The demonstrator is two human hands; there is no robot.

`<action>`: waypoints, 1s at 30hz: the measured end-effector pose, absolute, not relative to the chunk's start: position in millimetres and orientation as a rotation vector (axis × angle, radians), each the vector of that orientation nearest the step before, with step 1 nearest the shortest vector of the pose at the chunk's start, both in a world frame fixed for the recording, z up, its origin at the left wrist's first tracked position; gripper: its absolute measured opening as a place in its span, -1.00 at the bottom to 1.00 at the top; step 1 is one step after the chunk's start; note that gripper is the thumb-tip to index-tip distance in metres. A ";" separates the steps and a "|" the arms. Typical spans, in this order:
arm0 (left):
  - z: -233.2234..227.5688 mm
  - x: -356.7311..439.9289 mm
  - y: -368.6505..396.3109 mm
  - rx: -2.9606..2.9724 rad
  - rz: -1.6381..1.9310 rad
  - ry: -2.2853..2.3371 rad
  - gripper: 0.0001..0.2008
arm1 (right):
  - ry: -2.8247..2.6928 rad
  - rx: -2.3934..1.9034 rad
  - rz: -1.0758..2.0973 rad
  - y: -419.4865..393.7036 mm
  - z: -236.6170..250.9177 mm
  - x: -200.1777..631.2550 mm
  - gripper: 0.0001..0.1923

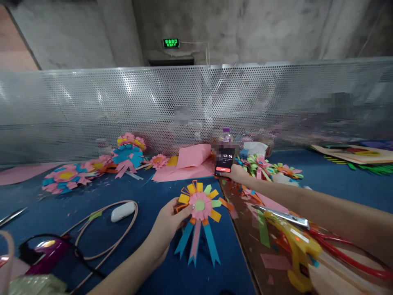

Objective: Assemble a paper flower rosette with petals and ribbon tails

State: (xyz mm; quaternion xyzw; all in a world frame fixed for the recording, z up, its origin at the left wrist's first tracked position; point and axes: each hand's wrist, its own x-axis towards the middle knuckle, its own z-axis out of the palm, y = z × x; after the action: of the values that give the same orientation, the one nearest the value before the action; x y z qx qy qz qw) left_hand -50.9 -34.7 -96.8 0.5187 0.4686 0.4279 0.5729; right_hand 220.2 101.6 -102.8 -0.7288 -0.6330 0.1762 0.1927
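Over the blue table, my left hand (168, 225) pinches the left edge of a paper flower rosette (201, 206). It has a pink flower with a green centre, orange, yellow and green looped petals, and blue and pink ribbon tails hanging down. Farther out, my right hand (239, 174) is closed on the lower right edge of a smartphone (224, 159), which stands upright with a lit timer screen. Its fingertips are partly hidden. Under my right forearm lie scissors (285, 215) with red handles and a yellow glue gun (293, 243).
Finished paper flowers (63, 178) and pink paper sheets (193, 157) line the back, before a perforated metal panel (147, 102). At left are a white earbud case (123, 212), a looped cable (82, 241) and a purple device (50, 254). Paper scraps (274, 261) litter the brown strip.
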 end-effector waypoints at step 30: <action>-74.4 -40.9 -79.1 2.089 1.292 1.100 -0.93 | -1.952 -1.473 1.188 -78.1 -47.5 149.3 -0.62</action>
State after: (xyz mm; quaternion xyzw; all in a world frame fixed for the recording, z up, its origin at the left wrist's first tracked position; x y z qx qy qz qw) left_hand -40.9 -79.1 -74.4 0.7567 0.3983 0.4679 0.2232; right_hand 149.3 -78.1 -47.5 -0.5298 -0.7020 0.4271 0.2099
